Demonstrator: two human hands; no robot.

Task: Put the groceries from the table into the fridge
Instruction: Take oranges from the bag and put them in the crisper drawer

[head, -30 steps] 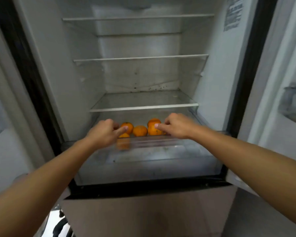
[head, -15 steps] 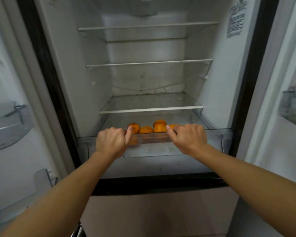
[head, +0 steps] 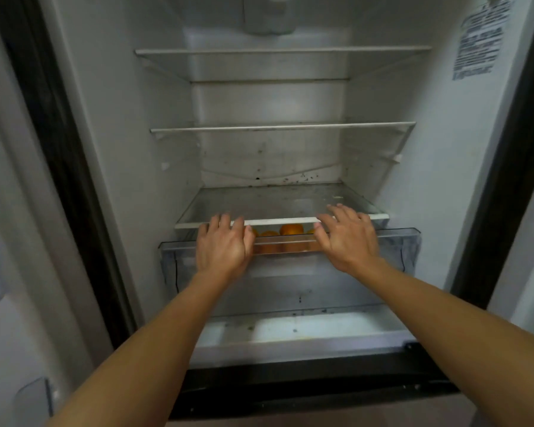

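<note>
Your left hand and right hand lie flat, fingers straight, against the drawer front, gripping nothing. Oranges sit between them.

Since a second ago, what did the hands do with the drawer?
The drawer slid back into the fridge, in under the glass shelf. Half a second ago the left hand and the right hand gripped its front rim. Now their fingers are straight and the palms lie against its front. The oranges stayed in the drawer.
</note>
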